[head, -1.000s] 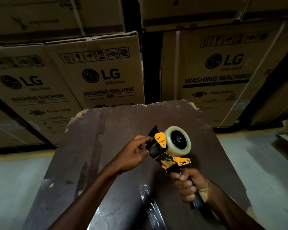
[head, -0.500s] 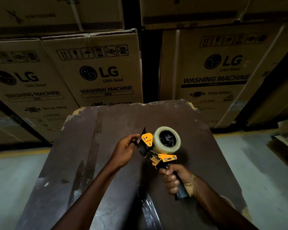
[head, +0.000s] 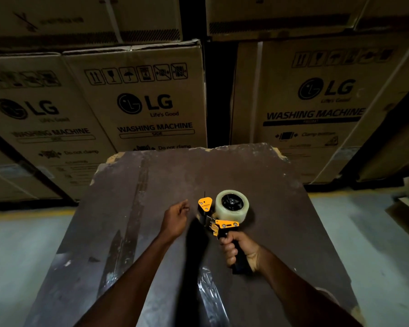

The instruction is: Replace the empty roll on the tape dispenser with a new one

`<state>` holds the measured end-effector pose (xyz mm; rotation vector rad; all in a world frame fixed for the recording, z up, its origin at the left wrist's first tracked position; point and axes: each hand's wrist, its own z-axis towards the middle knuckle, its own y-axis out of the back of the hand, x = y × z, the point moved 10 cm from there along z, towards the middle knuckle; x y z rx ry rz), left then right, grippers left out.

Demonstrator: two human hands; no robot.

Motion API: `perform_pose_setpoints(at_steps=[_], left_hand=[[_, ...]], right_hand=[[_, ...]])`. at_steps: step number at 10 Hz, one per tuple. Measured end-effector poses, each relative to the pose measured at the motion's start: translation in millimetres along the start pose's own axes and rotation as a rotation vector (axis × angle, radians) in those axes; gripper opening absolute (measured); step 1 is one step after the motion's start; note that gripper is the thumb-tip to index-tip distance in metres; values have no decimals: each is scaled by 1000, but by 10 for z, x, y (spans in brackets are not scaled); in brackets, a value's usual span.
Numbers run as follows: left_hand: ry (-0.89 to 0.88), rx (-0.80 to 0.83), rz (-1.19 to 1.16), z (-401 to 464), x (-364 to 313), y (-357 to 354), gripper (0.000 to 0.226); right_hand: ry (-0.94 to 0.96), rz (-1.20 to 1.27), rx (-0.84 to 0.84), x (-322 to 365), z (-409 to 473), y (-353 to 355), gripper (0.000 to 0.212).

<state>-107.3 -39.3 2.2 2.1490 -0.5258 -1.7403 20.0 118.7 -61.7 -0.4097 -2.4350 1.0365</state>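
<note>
1. Dim warehouse bay; stacked LG washing-machine cartons [head: 142,100] behind a worn brown board table [head: 151,185].
2. Right hand [head: 240,252] is wrapped tight around the black handle of the yellow tape dispenser [head: 219,220], held over the table. A clear tape roll [head: 232,205] sits on its hub, so the new roll looks mounted.
3. Left hand [head: 175,219] is just beside the dispenser's front, not touching; fingers loosely curled. Whether they pinch a tape end, I cannot tell.
4. Risk: the free tape end snaps back onto the roll and is lost if unthreaded.
5. Risk: fingers near the serrated cutter get nicked.
6. Risk: a roll not fully seated slides off the hub.
</note>
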Motion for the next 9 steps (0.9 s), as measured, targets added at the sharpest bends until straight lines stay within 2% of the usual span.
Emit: perform_pose_setpoints(at_steps=[1,4,6,7,8,9], left_hand=[[29,-3,16,-15,102,-20,32],[35,22,23,-50,169,-77,30],[22,72,35,-100,97,-170,34],[9,92,62,-114,112,-227,36],[-16,109,88,-154,12,-241,39],[-97,77,102,-186,-73,-216,40]], right_hand=[[-5,13,-100,-28,45,109,8],[-3,-27,-283,-126,57,423,16],[67,-190,-417,-102,22,591,11],[142,-410,-564,-15,-70,597,14],[257,-638,-673,104,-134,638,35],[267,-1198,-871,265,-263,689,68]])
